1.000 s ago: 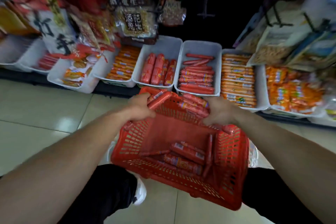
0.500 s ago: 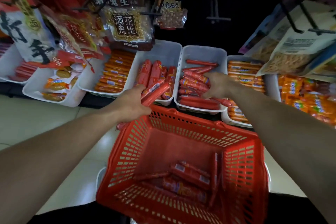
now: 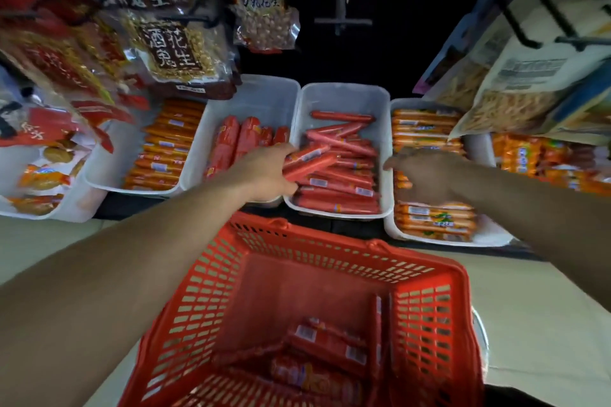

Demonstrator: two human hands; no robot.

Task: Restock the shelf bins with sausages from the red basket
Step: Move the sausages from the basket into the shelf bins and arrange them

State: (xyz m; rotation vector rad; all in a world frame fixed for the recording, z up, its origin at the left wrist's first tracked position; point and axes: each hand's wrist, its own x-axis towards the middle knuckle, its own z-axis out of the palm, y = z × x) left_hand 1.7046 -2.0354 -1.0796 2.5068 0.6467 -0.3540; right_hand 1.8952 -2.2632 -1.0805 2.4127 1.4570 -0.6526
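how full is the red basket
Nearly empty: only a few red sausages lie on the bottom of the red basket, its far floor bare.

Left hand, left forearm bare, 8 o'clock; right hand, right forearm bare, 3 o'clock; dark cloth, 5 o'clock.

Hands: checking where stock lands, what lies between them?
Head view: the white bin of thin red sausages lies between the left hand and the right hand.

both bare arms reach forward. the left hand grips a few red sausages; the right hand, blurred, hovers palm down with fingers loosely extended.
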